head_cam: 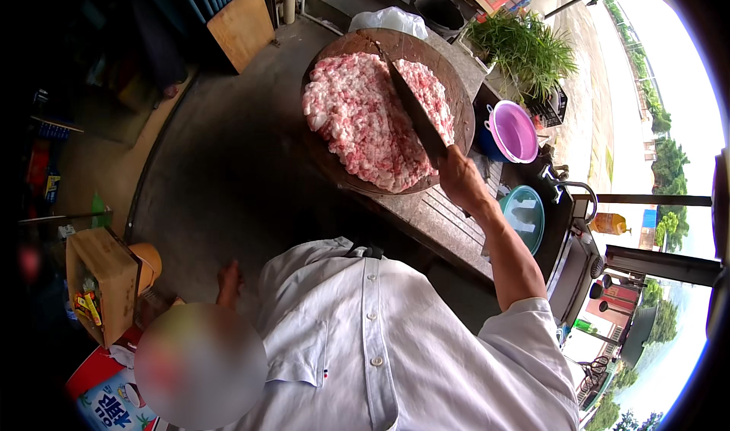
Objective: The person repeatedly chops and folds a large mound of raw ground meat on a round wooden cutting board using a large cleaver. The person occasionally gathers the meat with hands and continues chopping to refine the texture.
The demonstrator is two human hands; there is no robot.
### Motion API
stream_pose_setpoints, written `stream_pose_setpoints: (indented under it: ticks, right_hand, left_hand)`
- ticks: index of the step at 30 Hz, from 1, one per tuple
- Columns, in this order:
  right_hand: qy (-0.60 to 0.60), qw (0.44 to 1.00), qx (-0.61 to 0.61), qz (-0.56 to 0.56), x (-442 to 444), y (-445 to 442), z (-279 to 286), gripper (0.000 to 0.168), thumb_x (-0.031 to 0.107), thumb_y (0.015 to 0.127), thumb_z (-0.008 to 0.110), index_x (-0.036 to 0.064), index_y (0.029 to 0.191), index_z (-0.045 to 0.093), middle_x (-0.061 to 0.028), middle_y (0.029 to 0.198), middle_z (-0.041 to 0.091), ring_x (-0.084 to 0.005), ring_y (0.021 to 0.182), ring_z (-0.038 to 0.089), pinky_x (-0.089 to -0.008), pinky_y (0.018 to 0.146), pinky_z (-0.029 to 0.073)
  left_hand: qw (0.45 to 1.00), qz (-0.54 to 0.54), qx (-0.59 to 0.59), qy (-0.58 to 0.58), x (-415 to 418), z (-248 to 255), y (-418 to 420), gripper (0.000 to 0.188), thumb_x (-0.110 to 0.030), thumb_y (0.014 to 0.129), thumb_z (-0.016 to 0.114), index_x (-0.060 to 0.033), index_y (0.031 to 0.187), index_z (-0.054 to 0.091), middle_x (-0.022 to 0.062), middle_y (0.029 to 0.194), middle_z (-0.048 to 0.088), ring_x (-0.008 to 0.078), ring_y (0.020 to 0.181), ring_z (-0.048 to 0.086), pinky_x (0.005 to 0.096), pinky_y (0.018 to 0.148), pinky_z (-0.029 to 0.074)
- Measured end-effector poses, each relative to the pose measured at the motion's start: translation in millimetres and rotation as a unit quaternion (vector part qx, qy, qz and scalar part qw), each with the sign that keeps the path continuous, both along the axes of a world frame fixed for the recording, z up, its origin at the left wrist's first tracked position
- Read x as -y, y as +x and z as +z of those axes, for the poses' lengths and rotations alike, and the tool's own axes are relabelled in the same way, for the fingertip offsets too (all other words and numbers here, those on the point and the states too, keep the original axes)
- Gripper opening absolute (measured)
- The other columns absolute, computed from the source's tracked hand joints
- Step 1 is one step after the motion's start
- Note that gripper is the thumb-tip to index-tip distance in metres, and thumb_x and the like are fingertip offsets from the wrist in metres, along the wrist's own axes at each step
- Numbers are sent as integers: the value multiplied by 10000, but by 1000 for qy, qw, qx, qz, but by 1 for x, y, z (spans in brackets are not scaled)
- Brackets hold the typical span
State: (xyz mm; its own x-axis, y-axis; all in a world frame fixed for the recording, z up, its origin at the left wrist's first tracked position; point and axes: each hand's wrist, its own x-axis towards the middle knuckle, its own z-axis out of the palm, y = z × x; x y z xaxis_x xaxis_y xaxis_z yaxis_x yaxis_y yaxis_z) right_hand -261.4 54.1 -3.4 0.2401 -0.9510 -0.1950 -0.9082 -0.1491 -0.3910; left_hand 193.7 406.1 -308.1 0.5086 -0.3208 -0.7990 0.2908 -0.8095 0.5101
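Observation:
My right hand (459,177) grips the handle of a long, dark-bladed knife (415,111). The blade lies slantwise across a thick, flat mass of minced meat (365,123), pink mixed with white fat. Under the meat is a round wooden chopping block (465,108), whose rim shows around most of it. Low at my left side hangs my left hand (230,282), well away from the block. It is small and shaded, and how its fingers are set is unclear.
Beyond the block lies a white plastic bag (388,21). A purple basket (513,131), teal basin (522,217) and faucet (579,185) are at right, near leafy greens (522,48). A wooden board (242,29) leans at upper left. An open cardboard box (108,282) stands lower left.

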Motion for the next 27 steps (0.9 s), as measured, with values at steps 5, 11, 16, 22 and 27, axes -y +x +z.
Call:
stream_pose_setpoints:
  ticks: [5, 11, 16, 22, 27]
  right_hand:
    - [34, 997, 50, -41, -15, 0, -17, 228, 196, 909, 443, -22, 974, 413, -316, 754, 585, -494, 755, 578, -546, 652, 436]
    - [6, 1000, 22, -17, -8, 15, 13, 229, 203, 920, 444, -24, 941, 417, -323, 749, 563, -489, 755, 567, -532, 656, 429]
    - [0, 1000, 3, -6, 0, 9, 8, 206, 188, 913, 460, -10, 957, 425, -319, 758, 568, -487, 759, 571, -531, 654, 428]
    - [0, 1000, -1, -1, -7, 1, -12, 193, 171, 908, 436, -15, 959, 422, -323, 751, 583, -484, 764, 582, -544, 658, 435]
    - [10, 1000, -6, -12, -2, 13, 9, 246, 198, 907, 436, -20, 1020, 415, -338, 787, 586, -491, 816, 581, -550, 713, 439]
  left_hand:
    - [998, 59, -33, -20, -9, -4, 4, 295, -333, 863, 609, -90, 704, 555, 30, 575, 501, 149, 444, 469, 300, 383, 377]
    - [996, 79, -41, -24, -15, -1, -1, 291, -337, 857, 615, -98, 707, 546, 27, 571, 488, 142, 446, 465, 297, 381, 372]
    - [997, 57, -37, -25, -9, -16, 3, 278, -343, 855, 614, -111, 716, 552, 21, 566, 492, 132, 444, 464, 290, 379, 381]
    - [999, 44, -22, -8, -7, -14, 5, 268, -329, 864, 596, -109, 721, 541, 18, 565, 481, 139, 434, 452, 302, 383, 383]
    - [997, 40, -36, -53, -22, -14, 6, 298, -357, 866, 595, -108, 714, 540, 24, 576, 494, 140, 449, 478, 301, 380, 404]
